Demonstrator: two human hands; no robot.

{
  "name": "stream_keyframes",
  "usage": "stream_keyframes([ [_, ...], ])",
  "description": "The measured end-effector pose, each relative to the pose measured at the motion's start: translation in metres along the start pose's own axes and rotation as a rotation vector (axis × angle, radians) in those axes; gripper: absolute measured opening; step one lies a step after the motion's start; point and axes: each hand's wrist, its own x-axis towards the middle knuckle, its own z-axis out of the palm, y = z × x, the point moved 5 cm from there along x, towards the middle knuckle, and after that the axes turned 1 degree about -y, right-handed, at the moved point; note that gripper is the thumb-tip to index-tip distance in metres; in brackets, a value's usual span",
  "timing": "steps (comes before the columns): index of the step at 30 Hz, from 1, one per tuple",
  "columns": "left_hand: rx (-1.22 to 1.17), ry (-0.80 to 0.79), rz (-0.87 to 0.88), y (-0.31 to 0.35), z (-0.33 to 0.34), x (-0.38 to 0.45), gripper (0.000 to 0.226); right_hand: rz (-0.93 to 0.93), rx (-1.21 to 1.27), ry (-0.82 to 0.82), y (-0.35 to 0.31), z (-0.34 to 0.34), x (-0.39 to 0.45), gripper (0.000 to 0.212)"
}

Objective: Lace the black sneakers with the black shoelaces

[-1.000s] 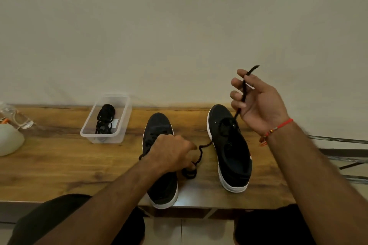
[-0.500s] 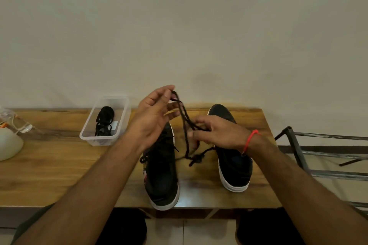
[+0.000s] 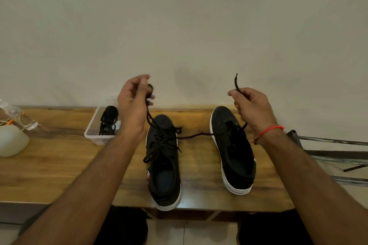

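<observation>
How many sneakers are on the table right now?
2: the left sneaker lies below the left hand, already laced; the right sneaker lies below the right hand, its eyelets mostly bare. None seems hidden.

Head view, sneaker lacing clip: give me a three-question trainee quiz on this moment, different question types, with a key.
1. True or false: both hands hold the same black shoelace.
2. Which sneaker already has a lace through its eyelets? A) left sneaker B) right sneaker C) neither
3. Fill in: the spare laces lie in a clear plastic ____.

Key
1. True: the left hand grips one end, the right hand the other, and the lace runs through the right sneaker's front eyelets.
2. A
3. Container
</observation>
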Motion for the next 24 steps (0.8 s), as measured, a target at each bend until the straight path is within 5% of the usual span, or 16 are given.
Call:
stream_keyframes([
  [3, 0.103, -0.148, 0.086, 0.002, 0.02, -0.011, 0.014, -0.092, -0.284, -0.024, -0.002, 0.003, 0.0, 0.03],
  [7, 0.181, -0.321, 0.097, -0.007, 0.038, -0.027, 0.016, -0.181, -0.68, -0.305, 0.007, 0.029, -0.013, 0.063],
  [9, 0.172, -0.447, 0.08, -0.009, 0.05, -0.039, 0.016, -0.254, -0.595, -0.461, 0.004, 0.047, -0.025, 0.064],
  [11, 0.185, -0.542, 0.109, -0.006, 0.059, -0.046, 0.018, -0.309, -0.415, -0.568, -0.003, 0.063, -0.036, 0.043],
  [16, 0.257, -0.634, 0.135, -0.002, 0.053, -0.04, 0.019, -0.247, -0.137, -0.554, -0.003, 0.061, -0.035, 0.016],
  [21, 0.152, -0.756, 0.085, 0.005, 0.055, -0.048, 0.023, -0.195, -0.025, -0.656, -0.009, 0.063, -0.042, 0.063],
  [24, 0.07, -0.716, 0.047, 0.008, 0.056, -0.048, 0.024, -0.308, -0.265, -0.597, -0.005, 0.066, -0.04, 0.021],
])
